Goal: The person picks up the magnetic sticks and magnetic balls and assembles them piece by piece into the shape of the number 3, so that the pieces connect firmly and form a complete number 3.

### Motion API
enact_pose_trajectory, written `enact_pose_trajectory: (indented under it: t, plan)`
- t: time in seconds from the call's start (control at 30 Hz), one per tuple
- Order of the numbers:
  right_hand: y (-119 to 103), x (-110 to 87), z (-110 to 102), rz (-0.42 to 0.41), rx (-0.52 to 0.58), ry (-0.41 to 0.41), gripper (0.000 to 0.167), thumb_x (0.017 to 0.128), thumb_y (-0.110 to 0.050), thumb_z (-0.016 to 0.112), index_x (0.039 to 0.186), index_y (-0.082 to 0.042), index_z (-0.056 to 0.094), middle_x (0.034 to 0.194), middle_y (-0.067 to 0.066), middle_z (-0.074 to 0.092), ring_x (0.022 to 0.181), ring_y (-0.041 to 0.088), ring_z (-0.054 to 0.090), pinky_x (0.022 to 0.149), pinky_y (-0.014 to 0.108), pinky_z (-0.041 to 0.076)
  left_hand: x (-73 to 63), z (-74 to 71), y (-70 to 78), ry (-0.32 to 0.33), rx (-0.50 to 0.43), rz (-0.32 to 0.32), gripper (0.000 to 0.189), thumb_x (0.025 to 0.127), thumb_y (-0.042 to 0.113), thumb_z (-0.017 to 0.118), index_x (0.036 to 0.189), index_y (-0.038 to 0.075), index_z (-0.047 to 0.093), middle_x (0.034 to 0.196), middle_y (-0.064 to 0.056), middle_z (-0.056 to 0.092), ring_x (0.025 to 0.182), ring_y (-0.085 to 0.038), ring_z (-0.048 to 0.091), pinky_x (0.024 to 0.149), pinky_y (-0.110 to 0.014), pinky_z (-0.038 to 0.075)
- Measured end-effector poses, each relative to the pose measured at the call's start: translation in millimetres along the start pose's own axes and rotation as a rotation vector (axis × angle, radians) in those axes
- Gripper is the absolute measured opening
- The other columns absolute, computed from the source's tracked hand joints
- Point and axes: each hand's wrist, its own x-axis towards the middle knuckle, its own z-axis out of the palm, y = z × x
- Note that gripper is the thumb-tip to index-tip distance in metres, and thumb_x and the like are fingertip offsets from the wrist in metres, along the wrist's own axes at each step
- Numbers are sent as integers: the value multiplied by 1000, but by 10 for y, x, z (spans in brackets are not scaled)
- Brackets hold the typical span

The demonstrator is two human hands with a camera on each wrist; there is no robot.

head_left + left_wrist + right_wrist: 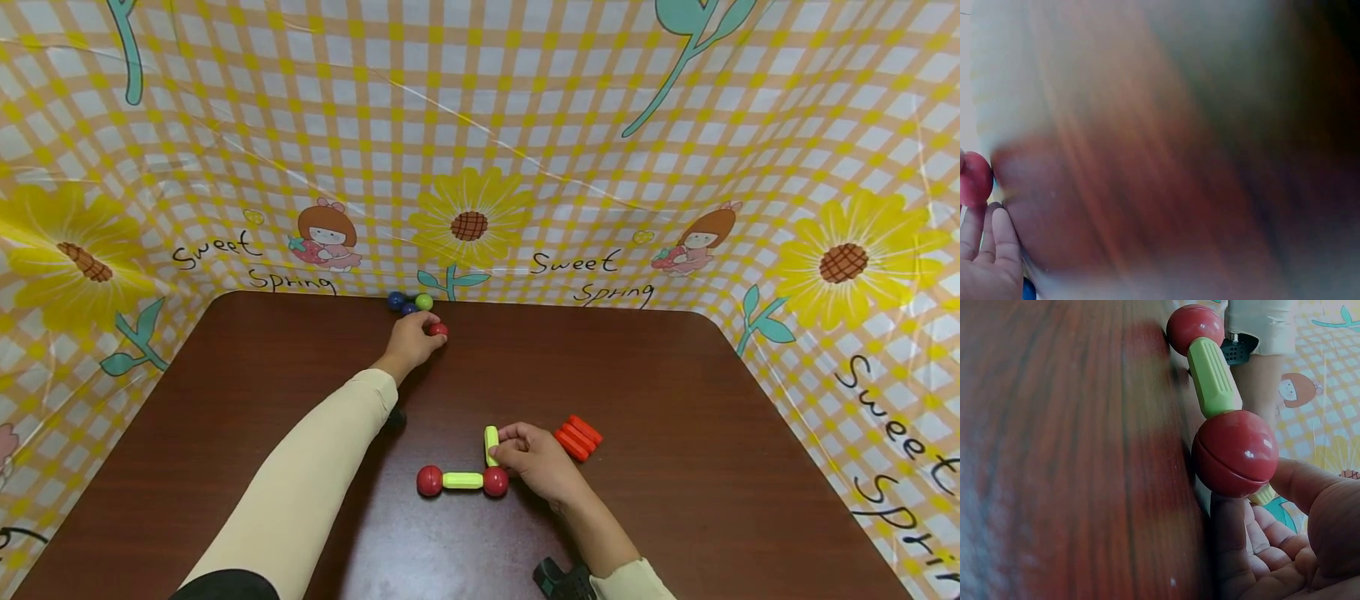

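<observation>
Near the table's far edge my left hand [407, 343] pinches a red ball [438, 331], whose glossy side also shows at the left of the left wrist view. Close to me, two red balls [430, 481] are joined by a ribbed yellow-green rod [462, 481]. A second yellow-green rod [491, 442] points away from the right-hand ball [1235, 453]. My right hand [542, 462] grips this second rod between thumb and fingers. In the right wrist view the ball mostly hides that rod.
Two blue balls [395, 301] and a green ball [424, 302] sit at the far edge, just beyond my left hand. Several red rods [578, 437] lie side by side right of my right hand. A checked, flower-printed cloth [480, 125] rises behind the brown table [637, 375].
</observation>
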Motion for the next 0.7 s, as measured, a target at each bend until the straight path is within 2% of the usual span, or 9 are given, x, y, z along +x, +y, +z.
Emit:
enact_pose_trajectory:
  t: [0.27,0.33,0.53,0.7]
  plan:
    - [12,3,1,-2,-7,4,28,91,-6,68,113,9,58,85,7,64,75,17,62,68,28,54,-30,-61,37,-74,-34,28,36,93,22,72,126,8,65,128,-10,62,122,-28,53,101,-43,42]
    - [21,5,-1,-1,-11,5,28,91,-7,68,113,9,58,86,7,64,75,17,62,68,29,54,-38,-64,53,-112,-46,49,36,93,22,71,126,8,65,128,-10,62,120,-27,54,98,-42,44]
    - [30,28,5,13,-12,14,27,92,-7,67,113,8,59,86,6,65,74,16,62,68,29,54,-124,-99,152,-250,-96,79,35,92,21,72,125,10,65,123,-8,63,98,-23,57,80,-34,49]
    - [43,40,8,20,-12,19,27,92,-6,68,113,8,59,85,6,64,74,16,62,68,28,53,-211,-118,224,-325,-114,118,33,92,19,72,123,11,66,120,-6,63,101,-20,56,82,-32,49]
